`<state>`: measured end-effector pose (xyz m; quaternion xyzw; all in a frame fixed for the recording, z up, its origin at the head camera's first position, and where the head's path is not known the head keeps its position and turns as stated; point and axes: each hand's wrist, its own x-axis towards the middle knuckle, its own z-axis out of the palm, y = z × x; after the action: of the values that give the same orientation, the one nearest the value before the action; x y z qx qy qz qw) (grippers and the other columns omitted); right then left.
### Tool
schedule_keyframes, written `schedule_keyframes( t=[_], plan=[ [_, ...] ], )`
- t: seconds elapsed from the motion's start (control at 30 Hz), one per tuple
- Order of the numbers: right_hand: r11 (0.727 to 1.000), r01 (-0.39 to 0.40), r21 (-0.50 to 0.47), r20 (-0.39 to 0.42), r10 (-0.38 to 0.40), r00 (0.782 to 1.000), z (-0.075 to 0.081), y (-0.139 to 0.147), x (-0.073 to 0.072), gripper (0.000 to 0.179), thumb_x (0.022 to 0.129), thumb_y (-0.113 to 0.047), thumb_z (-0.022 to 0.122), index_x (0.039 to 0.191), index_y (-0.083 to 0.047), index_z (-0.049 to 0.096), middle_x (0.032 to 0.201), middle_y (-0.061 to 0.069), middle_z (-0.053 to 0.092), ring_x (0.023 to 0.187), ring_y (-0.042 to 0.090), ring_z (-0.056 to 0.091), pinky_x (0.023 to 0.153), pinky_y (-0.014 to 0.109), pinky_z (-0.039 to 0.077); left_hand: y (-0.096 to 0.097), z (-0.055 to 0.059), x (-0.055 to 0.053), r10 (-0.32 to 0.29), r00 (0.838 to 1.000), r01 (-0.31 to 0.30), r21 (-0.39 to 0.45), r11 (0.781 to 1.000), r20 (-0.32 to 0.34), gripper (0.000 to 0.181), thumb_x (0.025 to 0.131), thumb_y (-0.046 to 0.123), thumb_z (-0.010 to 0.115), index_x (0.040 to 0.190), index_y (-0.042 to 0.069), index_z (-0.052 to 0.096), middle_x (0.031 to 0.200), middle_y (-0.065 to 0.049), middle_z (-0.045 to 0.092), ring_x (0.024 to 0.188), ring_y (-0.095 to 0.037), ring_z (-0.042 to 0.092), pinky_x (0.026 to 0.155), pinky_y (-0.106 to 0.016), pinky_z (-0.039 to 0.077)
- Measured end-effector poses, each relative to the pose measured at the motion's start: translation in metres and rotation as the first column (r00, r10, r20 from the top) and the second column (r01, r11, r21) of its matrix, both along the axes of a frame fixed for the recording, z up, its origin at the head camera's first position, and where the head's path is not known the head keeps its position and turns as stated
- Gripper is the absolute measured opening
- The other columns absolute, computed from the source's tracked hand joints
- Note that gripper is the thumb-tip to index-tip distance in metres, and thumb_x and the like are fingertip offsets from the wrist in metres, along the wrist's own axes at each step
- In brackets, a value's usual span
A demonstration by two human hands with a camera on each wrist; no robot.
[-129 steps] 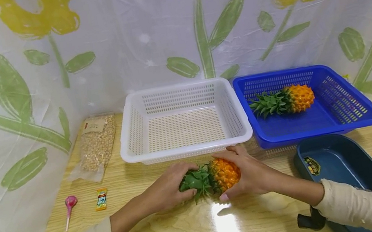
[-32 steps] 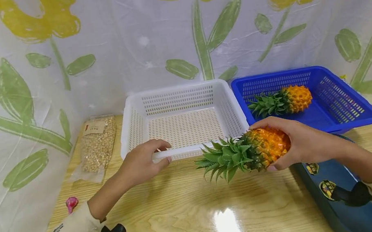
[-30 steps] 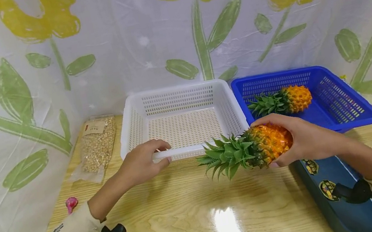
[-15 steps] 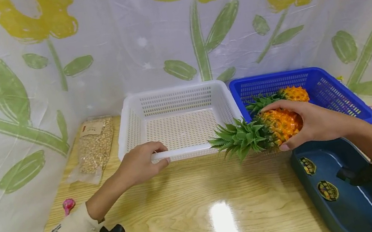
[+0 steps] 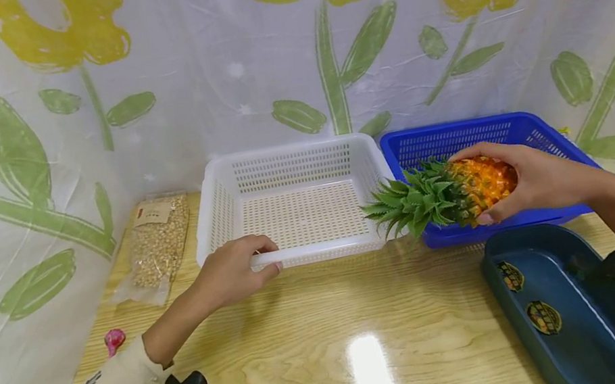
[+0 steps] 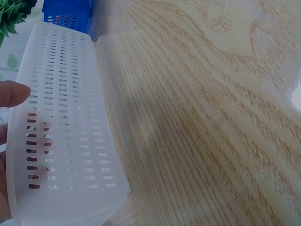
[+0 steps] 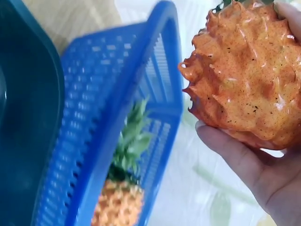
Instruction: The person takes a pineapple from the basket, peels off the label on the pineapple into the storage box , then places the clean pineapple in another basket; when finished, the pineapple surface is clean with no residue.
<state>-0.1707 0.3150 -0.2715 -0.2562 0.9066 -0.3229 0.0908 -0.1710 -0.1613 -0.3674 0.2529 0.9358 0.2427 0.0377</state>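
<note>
My right hand (image 5: 546, 177) holds a small orange pineapple (image 5: 482, 185) by its body, its green crown pointing left. The fruit is raised above the front rim of the blue basket (image 5: 541, 218). Inside that basket lies a second pineapple (image 7: 120, 202), seen in the right wrist view but mostly hidden behind the held one in the head view. With fingers over the rim and thumb outside, my left hand (image 5: 235, 270) grips the front edge of the white basket (image 5: 330, 250), whose perforated front wall shows in the left wrist view.
A dark teal tub (image 5: 588, 314) stands in front of the blue basket, under my right forearm. At the left lie a bag of pale grains (image 5: 158, 242) and a pink lollipop (image 5: 114, 339), its stick hidden by my sleeve. A flowered curtain (image 5: 241, 94) hangs behind.
From between both hands on the table, the pineapple has gone up and right in my right hand to the blue basket. My left hand has left its crown and taken the white basket's rim.
</note>
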Motion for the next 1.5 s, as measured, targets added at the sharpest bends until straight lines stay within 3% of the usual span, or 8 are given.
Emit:
schedule_keyframes(
  t=[0.3,0.6,0.9,1.27,1.5],
  plan=[
    [0.999,0.026,-0.027,0.038,-0.025,0.999,0.003,0.031,-0.015,0.084,0.079,-0.001,0.083,0.15,-0.018,0.042,0.125,0.0,0.048,0.088,0.021,0.063,0.068,0.031,0.059,0.0,0.0,0.0,-0.003,1.0,0.003,-0.003,1.0,0.009,0.026,0.094,0.036,0.068,0.112,0.018,0.071,0.115,-0.005,0.072,0.106,-0.028,0.068,0.086,-0.049,0.055],
    [0.992,0.11,0.061,0.067,-0.115,0.991,0.002,0.06,-0.03,0.085,0.081,-0.005,0.082,0.152,-0.021,0.038,0.124,0.005,0.047,0.086,0.02,0.063,0.067,0.03,0.058,0.0,0.002,0.001,-0.005,1.0,0.005,-0.011,1.0,0.014,0.026,0.095,0.037,0.068,0.113,0.018,0.071,0.116,-0.004,0.071,0.105,-0.028,0.068,0.086,-0.049,0.055],
    [0.993,0.103,0.055,0.123,-0.11,0.986,-0.005,0.083,-0.046,0.084,0.085,-0.003,0.078,0.154,-0.019,0.033,0.119,0.007,0.052,0.086,0.022,0.065,0.066,0.034,0.059,0.0,0.001,0.0,-0.007,1.0,0.008,-0.016,1.0,0.014,0.026,0.094,0.037,0.068,0.112,0.019,0.071,0.114,-0.003,0.072,0.104,-0.027,0.068,0.085,-0.048,0.055],
    [0.979,0.107,0.175,0.127,-0.13,0.983,-0.012,0.101,-0.057,0.079,0.089,-0.013,0.075,0.155,-0.015,0.032,0.126,0.015,0.051,0.091,0.014,0.06,0.07,0.03,0.055,0.0,0.0,-0.001,-0.011,1.0,0.012,-0.02,1.0,0.011,0.026,0.094,0.037,0.068,0.112,0.019,0.071,0.114,-0.003,0.072,0.104,-0.026,0.068,0.085,-0.047,0.055],
    [0.975,0.077,0.209,0.169,-0.114,0.979,-0.018,0.112,-0.064,0.075,0.09,-0.017,0.073,0.154,-0.014,0.034,0.125,0.016,0.052,0.094,0.013,0.06,0.072,0.029,0.055,0.0,0.0,-0.001,-0.01,1.0,0.01,-0.023,1.0,0.016,0.026,0.094,0.038,0.067,0.112,0.019,0.071,0.114,-0.002,0.072,0.104,-0.026,0.068,0.084,-0.047,0.055]
  ],
)
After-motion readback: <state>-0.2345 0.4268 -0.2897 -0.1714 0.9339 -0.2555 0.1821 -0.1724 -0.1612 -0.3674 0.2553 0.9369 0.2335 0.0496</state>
